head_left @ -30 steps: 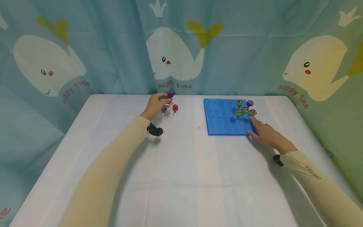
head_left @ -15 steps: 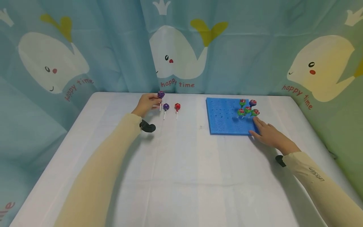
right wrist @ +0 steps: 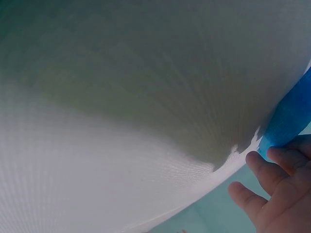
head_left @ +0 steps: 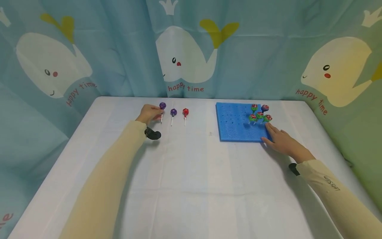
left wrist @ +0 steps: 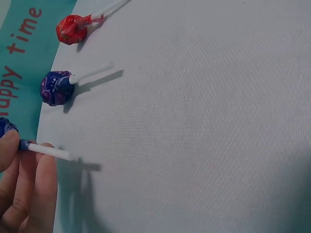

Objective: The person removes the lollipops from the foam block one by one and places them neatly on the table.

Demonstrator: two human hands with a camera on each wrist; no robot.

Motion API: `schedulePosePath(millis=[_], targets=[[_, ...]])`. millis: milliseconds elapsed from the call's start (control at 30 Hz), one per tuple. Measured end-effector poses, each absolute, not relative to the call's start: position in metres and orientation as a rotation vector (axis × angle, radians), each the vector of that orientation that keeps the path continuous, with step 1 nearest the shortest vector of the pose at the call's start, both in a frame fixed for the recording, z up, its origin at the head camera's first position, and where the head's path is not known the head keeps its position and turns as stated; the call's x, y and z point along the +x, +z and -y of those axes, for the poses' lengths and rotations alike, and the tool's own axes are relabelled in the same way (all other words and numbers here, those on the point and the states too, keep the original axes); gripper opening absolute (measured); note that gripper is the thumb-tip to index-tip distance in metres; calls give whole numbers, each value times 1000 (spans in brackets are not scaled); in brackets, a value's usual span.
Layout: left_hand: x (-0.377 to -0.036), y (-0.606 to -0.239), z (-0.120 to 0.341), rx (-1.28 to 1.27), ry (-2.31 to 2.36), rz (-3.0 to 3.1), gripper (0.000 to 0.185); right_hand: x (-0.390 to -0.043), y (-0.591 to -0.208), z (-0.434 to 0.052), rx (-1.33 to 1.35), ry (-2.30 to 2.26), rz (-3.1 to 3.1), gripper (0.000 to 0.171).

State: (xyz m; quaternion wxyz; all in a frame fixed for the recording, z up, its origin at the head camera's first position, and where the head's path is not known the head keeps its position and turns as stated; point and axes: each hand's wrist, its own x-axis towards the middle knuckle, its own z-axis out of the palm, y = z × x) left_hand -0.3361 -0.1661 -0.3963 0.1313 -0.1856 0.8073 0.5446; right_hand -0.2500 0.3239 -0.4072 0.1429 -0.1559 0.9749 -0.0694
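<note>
**At the far left of the bench: purple lollipop pinched by its stick**

At the far edge of the bench my left hand pinched the white stick of a purple lollipop, head up and away from me, low over the cloth. Just beside it lay a second purple lollipop and a red lollipop, parallel and apart, sticks toward me, so each could be taken singly. My right hand lay with fingers straight, gripping nothing, against the near right corner of the blue foam board, which I judged steadied it. Five lollipops stood upright in its far right holes.

The left wrist view showed the stick held between thumb and fingers. The right wrist view showed fingertips touching the foam edge; the standing lollipops were out of its sight.
</note>
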Motion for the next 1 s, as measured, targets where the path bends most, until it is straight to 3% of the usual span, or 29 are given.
schedulePosePath(millis=[667,1000], targets=[[-333,-414,155,-608,1396,-2474,34,-244,-413,-327,-462,-194,-2822,78],[-334,-401,152,-630,1277,-2562,34,-249,-409,-326,-491,-189,-2832,78]])
